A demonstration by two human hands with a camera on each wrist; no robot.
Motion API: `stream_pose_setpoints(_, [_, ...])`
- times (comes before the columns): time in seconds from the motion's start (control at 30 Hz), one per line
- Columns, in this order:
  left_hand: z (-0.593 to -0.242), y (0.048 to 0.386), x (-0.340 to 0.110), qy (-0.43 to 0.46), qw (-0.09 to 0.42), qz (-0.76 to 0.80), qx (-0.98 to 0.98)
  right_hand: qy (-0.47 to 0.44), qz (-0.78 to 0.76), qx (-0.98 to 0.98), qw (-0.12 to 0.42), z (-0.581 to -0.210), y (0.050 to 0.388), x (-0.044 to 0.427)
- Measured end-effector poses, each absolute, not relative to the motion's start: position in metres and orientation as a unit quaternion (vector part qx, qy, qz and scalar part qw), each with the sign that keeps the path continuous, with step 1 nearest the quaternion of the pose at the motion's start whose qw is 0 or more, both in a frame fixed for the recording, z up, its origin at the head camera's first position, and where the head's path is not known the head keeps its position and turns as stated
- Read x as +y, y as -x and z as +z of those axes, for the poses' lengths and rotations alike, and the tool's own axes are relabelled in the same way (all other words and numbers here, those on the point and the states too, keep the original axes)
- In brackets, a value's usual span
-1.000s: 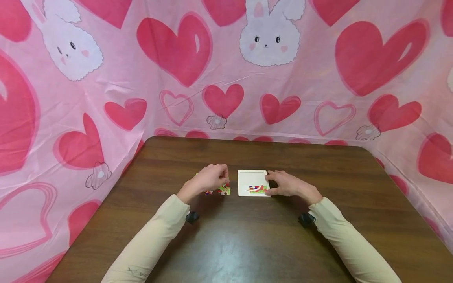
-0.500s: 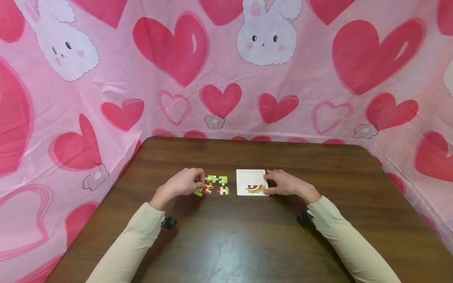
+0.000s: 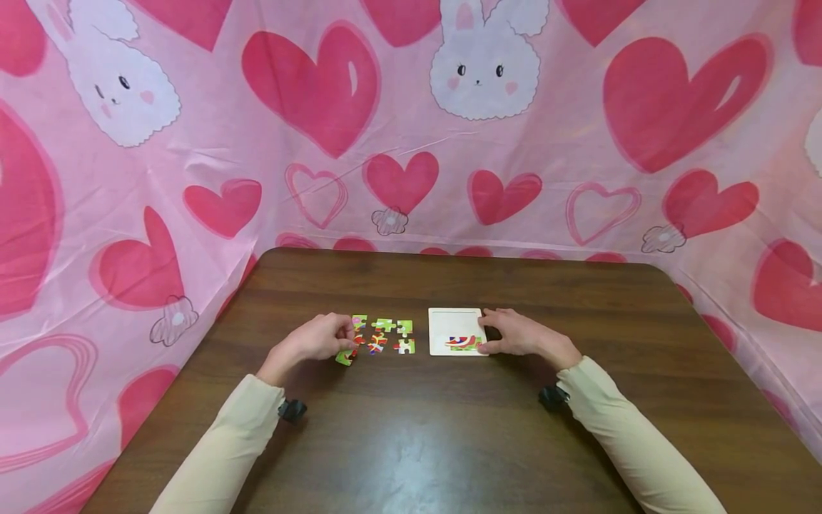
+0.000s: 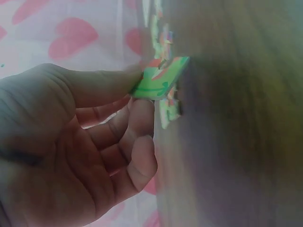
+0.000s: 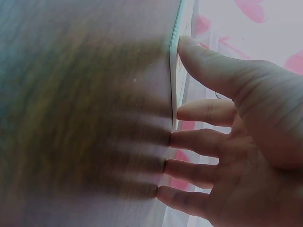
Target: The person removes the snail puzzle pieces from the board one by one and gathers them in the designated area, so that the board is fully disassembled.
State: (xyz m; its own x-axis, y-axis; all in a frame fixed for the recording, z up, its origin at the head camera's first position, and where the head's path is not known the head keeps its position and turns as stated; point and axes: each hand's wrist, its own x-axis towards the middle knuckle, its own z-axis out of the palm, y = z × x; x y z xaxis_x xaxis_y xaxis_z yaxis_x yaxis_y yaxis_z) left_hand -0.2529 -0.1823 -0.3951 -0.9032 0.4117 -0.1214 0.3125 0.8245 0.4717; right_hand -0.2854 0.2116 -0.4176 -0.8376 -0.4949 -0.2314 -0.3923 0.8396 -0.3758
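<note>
In the head view my left hand is at the left side of a group of loose jigsaw pieces. Between thumb and fingers it pinches one green jigsaw piece, held tilted above the table in the left wrist view. To the right lies a white square puzzle tray, with some joined pieces in its lower right part. My right hand rests at the tray's right edge. Its thumb touches the tray near the close corner, while the fairly straight fingers reach the edge and the tabletop.
Several loose jigsaw pieces, green with red and white parts, lie left of the tray on the brown wooden table. A pink cloth with hearts and rabbits hangs behind the table and along both sides.
My left hand has moved left from beside the tray to the far side of the loose pieces, uncovering them, and now pinches a green jigsaw piece. My right hand stays at the tray.
</note>
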Motion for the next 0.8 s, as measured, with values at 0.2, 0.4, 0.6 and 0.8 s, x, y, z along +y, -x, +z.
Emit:
stream_pose_setpoints(0.2, [-0.401, 0.254, -0.187, -0.189, 0.114, 0.225, 0.949, 0.238, -0.16, 0.944, 0.161, -0.417, 0.284, 0.211])
stream_pose_setpoints(0.4, [-0.398, 0.254, -0.185, -0.16, 0.115, 0.214, 0.957, 0.238, -0.165, 0.943, 0.163, -0.417, 0.283, 0.211])
stream_pose_setpoints(0.6, [-0.388, 0.253, -0.177, -0.132, 0.085, 0.195, 0.968, 0.24, -0.161, 0.943, 0.162, -0.417, 0.284, 0.211])
stream_pose_setpoints(0.8, [-0.379, 0.252, -0.161, -0.152, 0.085, 0.197, 0.965, 0.243, -0.159, 0.944, 0.159, -0.417, 0.284, 0.212])
